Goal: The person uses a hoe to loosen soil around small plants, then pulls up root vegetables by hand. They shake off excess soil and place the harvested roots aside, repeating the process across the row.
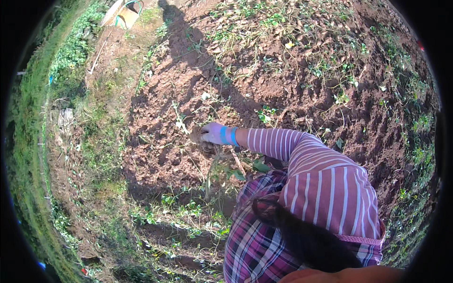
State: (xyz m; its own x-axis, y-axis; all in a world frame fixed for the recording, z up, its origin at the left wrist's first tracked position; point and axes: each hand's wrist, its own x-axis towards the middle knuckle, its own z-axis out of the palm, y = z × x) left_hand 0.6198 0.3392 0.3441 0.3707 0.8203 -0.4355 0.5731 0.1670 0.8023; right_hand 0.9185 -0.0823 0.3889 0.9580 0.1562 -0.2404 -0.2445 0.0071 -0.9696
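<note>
My right hand [212, 133], in a pale glove with blue bands at the wrist, reaches left over the broken soil. Its fingers are closed on a brown earthy clump [196, 136], which looks like roots or dry stems with soil. Blurred green stems [209, 173] trail below the hand. A thin wooden stick [238, 161] slants between the hand and my plaid garment [254, 244]; its lower end is hidden. Just left of the clump, a pale leafy sprig [180, 122] lies on the soil. My left hand is out of view.
Cut vines and leaves [247, 39] litter the reddish soil ahead. Low leafy plants [191, 210] grow along ridges below. A basket or bag with green trim [127, 16] stands at the upper left, near a long stick [99, 53]. Grass [30, 141] borders the plot.
</note>
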